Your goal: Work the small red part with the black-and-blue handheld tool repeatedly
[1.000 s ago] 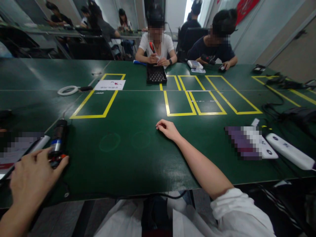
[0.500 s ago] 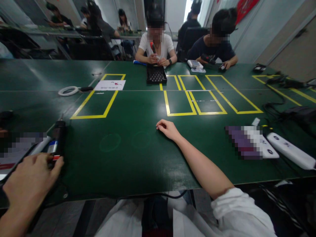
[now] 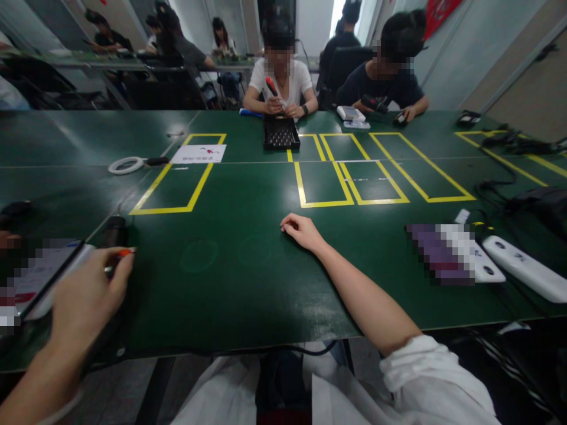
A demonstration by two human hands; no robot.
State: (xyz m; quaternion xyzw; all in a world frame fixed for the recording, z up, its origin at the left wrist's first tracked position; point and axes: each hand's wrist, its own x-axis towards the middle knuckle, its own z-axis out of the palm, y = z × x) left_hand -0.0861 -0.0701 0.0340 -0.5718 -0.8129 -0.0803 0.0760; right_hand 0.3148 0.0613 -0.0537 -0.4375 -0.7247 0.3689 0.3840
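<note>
At the left of the head view, my left hand [image 3: 100,280] is closed around a black electric screwdriver [image 3: 116,230]. An orange-red part shows between the thumb and forefinger; the palm hides much of the tool. Its front end points away from me, above the green tabletop. My right hand [image 3: 301,229] rests on the table near the middle, its fingers curled in loosely, with nothing visible in them. Beside my left hand lies a white device or sheet [image 3: 53,271], partly blurred out.
Yellow tape frames [image 3: 325,205] mark the tabletop [image 3: 248,307]. A paper sign [image 3: 199,153] and a white tape roll [image 3: 126,165] lie back left. On the right are a white power strip [image 3: 525,268] and cables. Opposite, a person works over a black tray [image 3: 282,141].
My left hand has moved forward and to the right, with its fingers now wrapped closer around the electric screwdriver. My right hand stays where it was.
</note>
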